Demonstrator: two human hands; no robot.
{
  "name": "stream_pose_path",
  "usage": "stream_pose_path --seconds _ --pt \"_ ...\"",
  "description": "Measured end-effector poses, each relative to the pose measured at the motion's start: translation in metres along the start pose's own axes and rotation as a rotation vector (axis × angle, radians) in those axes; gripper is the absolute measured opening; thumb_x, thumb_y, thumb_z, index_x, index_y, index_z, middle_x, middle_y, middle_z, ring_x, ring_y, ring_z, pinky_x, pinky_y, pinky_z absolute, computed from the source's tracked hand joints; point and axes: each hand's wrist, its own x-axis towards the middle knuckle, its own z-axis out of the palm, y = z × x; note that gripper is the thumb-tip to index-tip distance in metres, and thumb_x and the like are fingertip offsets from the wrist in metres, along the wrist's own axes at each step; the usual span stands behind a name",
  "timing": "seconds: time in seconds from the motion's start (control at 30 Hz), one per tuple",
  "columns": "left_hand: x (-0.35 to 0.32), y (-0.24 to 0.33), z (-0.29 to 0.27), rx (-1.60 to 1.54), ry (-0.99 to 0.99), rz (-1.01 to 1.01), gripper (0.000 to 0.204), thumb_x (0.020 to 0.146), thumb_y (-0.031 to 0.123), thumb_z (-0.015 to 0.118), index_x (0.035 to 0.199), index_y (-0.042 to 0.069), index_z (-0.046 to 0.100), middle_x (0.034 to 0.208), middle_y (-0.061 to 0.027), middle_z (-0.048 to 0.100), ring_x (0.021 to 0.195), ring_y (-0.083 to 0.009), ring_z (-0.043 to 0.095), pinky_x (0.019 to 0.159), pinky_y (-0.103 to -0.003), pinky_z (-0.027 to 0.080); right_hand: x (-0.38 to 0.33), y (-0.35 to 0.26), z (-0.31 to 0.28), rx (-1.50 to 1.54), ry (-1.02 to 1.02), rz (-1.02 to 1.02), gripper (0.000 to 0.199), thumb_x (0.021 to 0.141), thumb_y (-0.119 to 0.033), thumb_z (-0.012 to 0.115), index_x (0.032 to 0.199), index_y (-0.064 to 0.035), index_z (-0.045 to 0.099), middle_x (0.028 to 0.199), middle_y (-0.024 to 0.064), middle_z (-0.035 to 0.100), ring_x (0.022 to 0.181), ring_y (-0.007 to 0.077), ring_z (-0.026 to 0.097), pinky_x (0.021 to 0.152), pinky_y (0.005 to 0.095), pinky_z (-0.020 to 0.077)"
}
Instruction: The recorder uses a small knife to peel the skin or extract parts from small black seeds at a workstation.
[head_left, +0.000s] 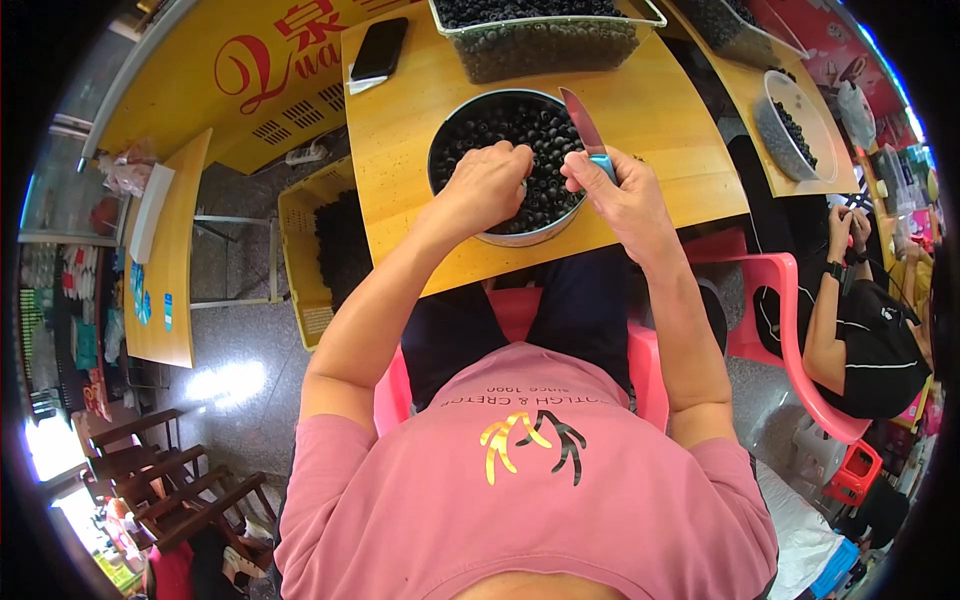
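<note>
A round metal bowl (530, 237) stands near the front edge of the wooden table (665, 130), filled with small dark round pieces (535, 125). They look nearly black; their exact kind I cannot tell. My left hand (485, 188) is over the bowl's near left part, its fingers closed and pointing down and right. A tiny pale bit shows at its fingertips, too small to name. At the bowl's right rim my right hand (630, 200) grips a knife (582, 122) by its blue handle. The blade points up and away to the left. Right thumb and forefinger are pinched together.
A clear plastic bin (545, 58) of the same dark pieces is behind the bowl. A phone (380, 48) lies at the far left. Left of the table, a yellow crate (303, 250) holds dark stuff. A co-worker (860, 330) sits right, near another tub (785, 125) and pink chair (790, 330).
</note>
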Motion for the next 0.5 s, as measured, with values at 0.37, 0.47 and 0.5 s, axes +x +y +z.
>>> stream_pose_path --seconds 0.37,0.47,0.5 --pt "-0.013 0.036 -0.042 -1.272 0.157 -0.130 0.021 0.087 -0.002 0.065 0.106 -0.001 0.056 0.096 -0.0019 0.060 0.088 -0.0089 0.061 0.078 -0.023 0.052 0.008 -0.005 0.011 0.069 -0.040 0.019 0.022 0.091 -0.025 0.068 0.098 -0.0041 0.068 0.073 -0.0047 0.060 0.058 0.0011 0.044 0.051 0.0175 0.0324" --pt "-0.018 0.038 -0.044 -1.406 0.235 -0.107 0.023 0.087 0.002 0.067 0.107 -0.001 0.056 0.097 -0.0030 0.061 0.088 -0.0097 0.062 0.078 -0.023 0.052 0.008 -0.008 0.010 0.193 -0.074 0.049 0.019 0.089 -0.022 0.070 0.098 -0.0053 0.068 0.070 -0.0056 0.058 0.055 0.0014 0.044 0.049 0.0178 0.0322" --pt "-0.019 0.037 -0.044 -1.448 0.243 -0.107 0.028 0.087 0.006 0.069 0.111 0.000 0.055 0.100 -0.0036 0.061 0.090 -0.0103 0.062 0.077 -0.024 0.051 0.007 -0.009 0.009 0.228 -0.090 0.066 0.018 0.088 -0.021 0.072 0.097 -0.0058 0.068 0.069 -0.0060 0.057 0.054 0.0016 0.043 0.048 0.0179 0.0321"
